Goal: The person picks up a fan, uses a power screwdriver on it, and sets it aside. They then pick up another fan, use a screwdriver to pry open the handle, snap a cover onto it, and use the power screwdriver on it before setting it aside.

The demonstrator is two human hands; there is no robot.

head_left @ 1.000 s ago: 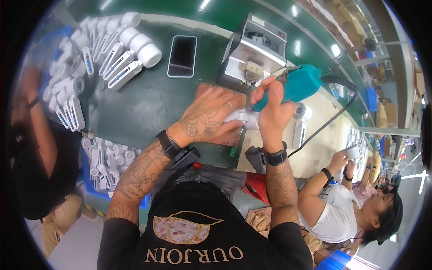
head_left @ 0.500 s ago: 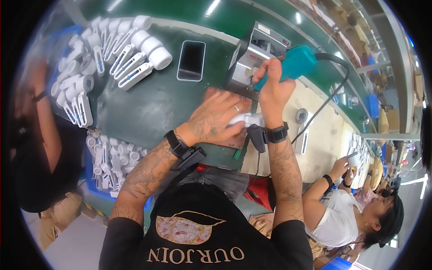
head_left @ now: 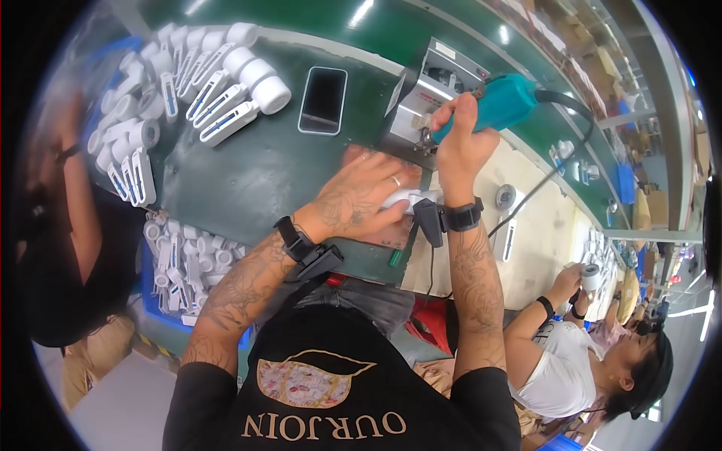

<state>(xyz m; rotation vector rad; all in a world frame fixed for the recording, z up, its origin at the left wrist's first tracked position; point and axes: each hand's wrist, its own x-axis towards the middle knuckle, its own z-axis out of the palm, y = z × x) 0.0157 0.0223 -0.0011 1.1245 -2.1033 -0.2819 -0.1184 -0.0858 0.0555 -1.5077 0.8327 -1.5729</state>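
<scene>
My left hand (head_left: 359, 194) lies over a white plastic part (head_left: 397, 200) and presses it against a reddish-brown pad (head_left: 410, 177) on the bench. Its fingers hide much of the part. My right hand (head_left: 468, 154) is wrapped round a teal electric screwdriver (head_left: 505, 104), held almost level. The tool's tip is at the front of a grey-and-black box-shaped machine (head_left: 406, 119) beyond the pad. Whether the tip touches the machine, I cannot tell.
Rows of white handheld devices (head_left: 226, 120) stand at far left, near a phone (head_left: 323, 101). A blue bin (head_left: 153, 295) holds more white parts. The screwdriver's black cord (head_left: 553, 169) loops down on the right. Co-workers sit on both sides; the right one holds a white piece (head_left: 590, 277).
My right hand and the screwdriver have shifted slightly up and to the right. My left hand stays on the white part. The right co-worker's white piece has turned.
</scene>
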